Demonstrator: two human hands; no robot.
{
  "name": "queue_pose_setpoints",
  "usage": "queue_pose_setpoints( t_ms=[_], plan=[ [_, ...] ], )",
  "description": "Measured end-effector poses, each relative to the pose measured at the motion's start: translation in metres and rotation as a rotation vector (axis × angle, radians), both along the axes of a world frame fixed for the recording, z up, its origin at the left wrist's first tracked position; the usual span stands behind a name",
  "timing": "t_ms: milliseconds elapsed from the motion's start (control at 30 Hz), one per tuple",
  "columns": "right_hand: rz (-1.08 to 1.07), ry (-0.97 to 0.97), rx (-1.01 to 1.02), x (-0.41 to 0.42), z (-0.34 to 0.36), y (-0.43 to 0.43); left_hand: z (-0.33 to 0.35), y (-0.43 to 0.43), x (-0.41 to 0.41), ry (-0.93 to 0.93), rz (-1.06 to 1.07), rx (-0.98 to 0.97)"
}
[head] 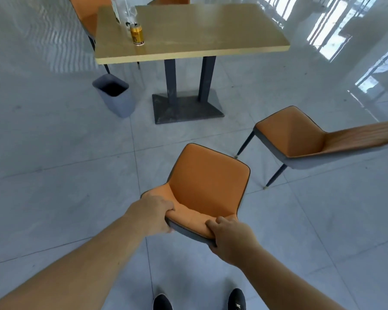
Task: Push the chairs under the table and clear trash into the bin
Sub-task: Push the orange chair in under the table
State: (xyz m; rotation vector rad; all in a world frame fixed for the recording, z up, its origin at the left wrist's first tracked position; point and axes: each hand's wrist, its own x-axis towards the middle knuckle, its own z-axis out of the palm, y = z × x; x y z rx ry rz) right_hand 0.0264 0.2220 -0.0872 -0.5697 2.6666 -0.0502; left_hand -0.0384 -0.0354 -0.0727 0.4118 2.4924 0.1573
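Note:
An orange chair (pixel 207 182) with a grey shell stands right in front of me, its seat facing the table (pixel 211 30). My left hand (pixel 154 214) and my right hand (pixel 230 238) both grip the top edge of its backrest. A second orange chair (pixel 300 135) stands to the right, turned sideways, away from the table. On the table's left part stand a gold can (pixel 137 35) and a clear plastic bottle (pixel 126 7). A grey bin (pixel 115 95) sits on the floor by the table's left front corner.
Two more orange chairs, one (pixel 90 12) at the far left and one (pixel 169 0) at the far end, are at the table. The table's dark base plate (pixel 188 108) lies ahead on the tiled floor. Bright windows line the right side.

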Motion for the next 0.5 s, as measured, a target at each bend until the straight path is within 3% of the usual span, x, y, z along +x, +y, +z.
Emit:
queue_pose_setpoints(
  t_ms=[500],
  plan=[
    [0.119,0.012,-0.013,-0.144,0.008,0.068,0.002,0.068,-0.058,0.113,0.287,0.072]
  ],
)
